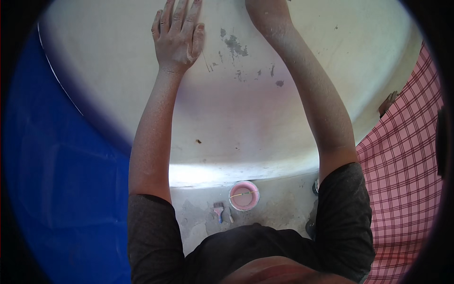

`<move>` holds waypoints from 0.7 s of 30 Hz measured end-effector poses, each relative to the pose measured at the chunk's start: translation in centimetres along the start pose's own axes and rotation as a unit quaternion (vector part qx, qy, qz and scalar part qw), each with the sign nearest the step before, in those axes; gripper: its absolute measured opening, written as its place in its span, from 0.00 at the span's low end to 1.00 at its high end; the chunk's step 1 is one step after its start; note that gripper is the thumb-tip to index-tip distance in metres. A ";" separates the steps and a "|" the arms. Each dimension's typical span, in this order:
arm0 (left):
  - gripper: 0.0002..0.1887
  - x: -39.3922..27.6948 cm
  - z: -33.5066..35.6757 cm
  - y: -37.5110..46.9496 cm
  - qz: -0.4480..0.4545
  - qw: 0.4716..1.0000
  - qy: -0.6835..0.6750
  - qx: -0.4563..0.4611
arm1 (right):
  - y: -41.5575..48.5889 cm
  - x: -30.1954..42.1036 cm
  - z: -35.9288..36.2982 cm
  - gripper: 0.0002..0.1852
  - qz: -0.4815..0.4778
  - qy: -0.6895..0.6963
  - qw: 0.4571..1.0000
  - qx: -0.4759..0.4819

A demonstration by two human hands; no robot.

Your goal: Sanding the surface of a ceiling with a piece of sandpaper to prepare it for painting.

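My left hand (pixel 177 39), coated in pale dust, lies flat on a large curved off-white surface (pixel 241 117). Its palm faces down and its fingers stretch toward the top edge, with nothing seen in it. To its right, my right hand (pixel 267 12) is at the same surface, but its fingers are cut off by the top of the picture, so its grip is hidden. Grey worn patches (pixel 234 45) mark the surface between the two hands. Lower down there is a small brown spot (pixel 198 141).
On the concrete floor (pixel 280 202) below stand a pink-lined bucket (pixel 252 204), a flat paintbrush (pixel 219 212) and a small narrow tool (pixel 231 215). Blue sheeting (pixel 71 184) covers the left; pink checked cloth (pixel 400 170) hangs right. Another person's hand (pixel 388 102) shows beside that cloth.
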State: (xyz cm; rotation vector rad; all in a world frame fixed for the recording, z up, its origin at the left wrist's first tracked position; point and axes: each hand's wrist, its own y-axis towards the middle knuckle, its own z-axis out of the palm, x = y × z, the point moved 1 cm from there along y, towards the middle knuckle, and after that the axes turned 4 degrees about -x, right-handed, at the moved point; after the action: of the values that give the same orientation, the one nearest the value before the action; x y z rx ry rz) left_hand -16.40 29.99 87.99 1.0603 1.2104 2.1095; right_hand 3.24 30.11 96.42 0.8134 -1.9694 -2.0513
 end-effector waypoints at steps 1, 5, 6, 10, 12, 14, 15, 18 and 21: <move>0.28 -1.9 -1.1 1.2 -0.002 0.976 0.166 0.140 | -0.7 0.1 -0.3 0.34 -0.003 -0.002 1.000 0.001; 0.30 -2.6 -3.3 2.8 0.000 0.894 0.342 0.288 | -8.4 2.6 -1.1 0.33 -0.058 -0.040 0.995 0.072; 0.30 -2.7 -3.3 2.4 -0.001 0.897 0.340 0.283 | -9.9 2.0 -1.4 0.32 -0.074 -0.046 0.993 0.079; 0.28 -2.1 -3.1 1.0 0.005 0.900 0.353 0.257 | -5.9 -0.5 -0.6 0.35 -0.106 -0.018 0.994 0.030; 0.28 -2.1 -2.5 1.0 0.011 0.894 0.367 0.258 | -0.7 -1.3 -0.5 0.34 -0.068 -0.014 0.997 0.027; 0.28 -2.0 -2.9 0.9 0.005 0.890 0.368 0.268 | 0.3 -1.0 -0.1 0.33 -0.030 0.003 0.999 0.025; 0.28 -2.0 -3.5 0.9 0.006 0.887 0.375 0.270 | -0.8 -0.4 0.0 0.34 -0.005 0.019 0.997 0.068; 0.29 -1.6 -2.9 0.4 0.010 0.879 0.383 0.283 | -7.7 0.4 0.7 0.32 -0.044 -0.014 0.995 0.086; 0.29 -1.3 -2.8 0.1 0.009 0.885 0.373 0.278 | -11.7 0.3 0.7 0.31 -0.133 -0.030 0.988 0.077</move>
State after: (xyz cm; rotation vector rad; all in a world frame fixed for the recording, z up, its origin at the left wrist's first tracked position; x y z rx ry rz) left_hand -17.94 27.57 86.72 0.4161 2.2719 2.3174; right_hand 5.46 31.78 85.03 1.1145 -2.1769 -2.1043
